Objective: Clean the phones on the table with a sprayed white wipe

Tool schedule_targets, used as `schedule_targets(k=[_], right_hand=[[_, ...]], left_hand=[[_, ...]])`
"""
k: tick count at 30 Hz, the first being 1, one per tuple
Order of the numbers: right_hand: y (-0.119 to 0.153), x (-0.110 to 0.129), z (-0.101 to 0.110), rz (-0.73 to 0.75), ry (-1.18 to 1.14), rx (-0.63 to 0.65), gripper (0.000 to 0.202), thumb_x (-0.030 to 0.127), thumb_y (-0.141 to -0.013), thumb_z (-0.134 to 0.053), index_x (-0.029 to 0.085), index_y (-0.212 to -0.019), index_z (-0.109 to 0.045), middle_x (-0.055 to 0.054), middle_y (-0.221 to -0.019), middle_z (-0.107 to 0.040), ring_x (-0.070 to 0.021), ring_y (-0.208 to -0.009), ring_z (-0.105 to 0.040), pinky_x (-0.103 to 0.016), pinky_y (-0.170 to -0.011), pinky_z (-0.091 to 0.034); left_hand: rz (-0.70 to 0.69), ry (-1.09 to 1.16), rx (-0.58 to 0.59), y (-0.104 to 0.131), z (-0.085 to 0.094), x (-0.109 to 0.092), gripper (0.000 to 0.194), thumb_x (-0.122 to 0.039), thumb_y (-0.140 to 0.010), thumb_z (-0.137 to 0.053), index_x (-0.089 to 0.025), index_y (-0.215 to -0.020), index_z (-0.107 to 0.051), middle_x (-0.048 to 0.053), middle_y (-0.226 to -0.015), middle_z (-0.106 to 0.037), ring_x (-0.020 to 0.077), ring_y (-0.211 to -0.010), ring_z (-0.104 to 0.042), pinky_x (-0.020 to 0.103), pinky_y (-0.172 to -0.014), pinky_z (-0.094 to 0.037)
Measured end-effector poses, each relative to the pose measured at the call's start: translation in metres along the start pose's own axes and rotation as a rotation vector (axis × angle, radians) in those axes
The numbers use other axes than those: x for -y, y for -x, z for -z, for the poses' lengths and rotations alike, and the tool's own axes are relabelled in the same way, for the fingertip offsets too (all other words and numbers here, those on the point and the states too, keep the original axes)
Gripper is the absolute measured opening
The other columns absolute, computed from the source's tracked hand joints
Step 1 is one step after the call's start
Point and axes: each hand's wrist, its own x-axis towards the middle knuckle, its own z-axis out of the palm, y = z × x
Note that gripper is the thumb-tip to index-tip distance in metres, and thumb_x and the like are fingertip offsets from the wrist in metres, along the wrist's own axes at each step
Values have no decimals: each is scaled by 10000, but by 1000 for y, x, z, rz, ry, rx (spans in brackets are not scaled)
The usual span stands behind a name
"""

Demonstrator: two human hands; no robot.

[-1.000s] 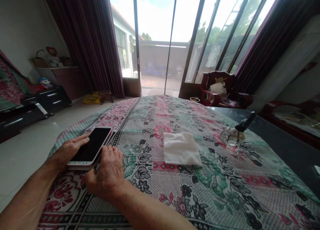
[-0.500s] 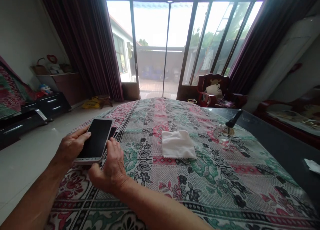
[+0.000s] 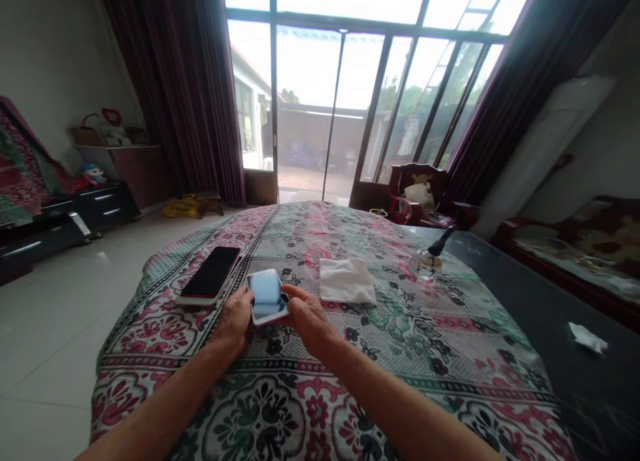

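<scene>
A phone (image 3: 266,294) with a pale, reflecting screen is held between both hands above the patterned tablecloth (image 3: 320,374). My left hand (image 3: 239,317) grips its left edge, and my right hand (image 3: 306,316) has fingers and thumb closed on its right edge. To the left lies a dark-screened phone (image 3: 211,272), on top of another device (image 3: 197,301) whose pale edge shows beneath. A folded white cloth (image 3: 347,280) rests flat to the right of my right hand.
A glass container (image 3: 425,264) with a black object (image 3: 441,241) leaning from it stands at the right of the cloth. Beyond, a dark table (image 3: 530,294) bears a crumpled white tissue (image 3: 588,338). A wooden chair (image 3: 417,191) stands near the windows.
Both hands have left the stack of phones, now lying on the table, and moved right with one phone held between them. The camera view has shifted slightly.
</scene>
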Motion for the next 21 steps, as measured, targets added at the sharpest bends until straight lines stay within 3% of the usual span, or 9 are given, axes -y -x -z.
schedule_targets(k=[3,5,6,9,11,15,18,19,21], right_hand=[[-13,4,19,-76,85,-57,364,195,-619,-472,137,-929,-653,-2,-652,-586,-118,-537,-513,-217,-473,-419],[-24,9,32,-84,125,-59,324,174,-608,-507,139,-888,-666,14,-583,-568,-109,-493,-478,-203,-437,-358],[-29,11,38,-92,140,-60,311,167,-602,-530,143,-879,-667,22,-563,-563,-108,-484,-473,-201,-433,-341],[-37,15,50,-117,149,-61,322,173,-595,-575,144,-904,-658,17,-575,-585,-126,-508,-507,-212,-450,-353],[-37,15,53,-123,130,-65,362,194,-610,-562,147,-960,-640,0,-641,-620,-143,-551,-545,-224,-471,-384],[-32,18,56,-114,98,-85,396,213,-642,-488,176,-1018,-607,-19,-783,-656,-145,-606,-581,-226,-488,-414],[-30,27,63,-113,120,-76,373,209,-634,-519,186,-989,-633,-15,-760,-661,-129,-543,-551,-212,-448,-387],[-29,31,66,-115,133,-61,363,206,-625,-549,184,-975,-646,-14,-726,-657,-126,-522,-540,-208,-436,-377],[-30,37,71,-114,164,-10,352,196,-614,-593,175,-958,-661,-16,-674,-651,-133,-515,-545,-210,-436,-388]], left_hand=[[107,-209,241,11,12,-12,247,-247,-710,-556,-151,-916,-655,47,-700,-678,150,-530,-603,192,-436,-409],[79,-480,334,11,25,-23,241,-312,-696,-591,-144,-843,-682,54,-647,-671,149,-464,-567,196,-404,-358],[1,-622,317,8,31,-28,236,-336,-691,-602,-148,-800,-694,50,-611,-662,153,-450,-556,203,-406,-347],[-360,-890,115,-6,43,-37,217,-367,-686,-624,-191,-769,-718,34,-608,-665,190,-578,-614,211,-485,-376],[-376,-896,93,-16,41,-35,256,-388,-683,-643,-201,-839,-720,28,-645,-684,202,-618,-637,213,-506,-392],[-162,-721,216,-30,22,-21,407,-378,-698,-659,-151,-1035,-667,24,-617,-679,184,-474,-616,215,-434,-384],[-194,-573,133,-36,7,-14,536,-328,-720,-670,-146,-1214,-567,-1,-587,-652,157,-447,-600,189,-407,-376],[-168,-510,138,-37,3,-15,533,-310,-738,-659,-148,-1234,-550,-9,-575,-640,150,-441,-593,183,-399,-378],[-20,-355,260,-39,-2,-18,425,-269,-782,-614,-141,-1186,-585,2,-589,-638,147,-469,-599,179,-401,-405]])
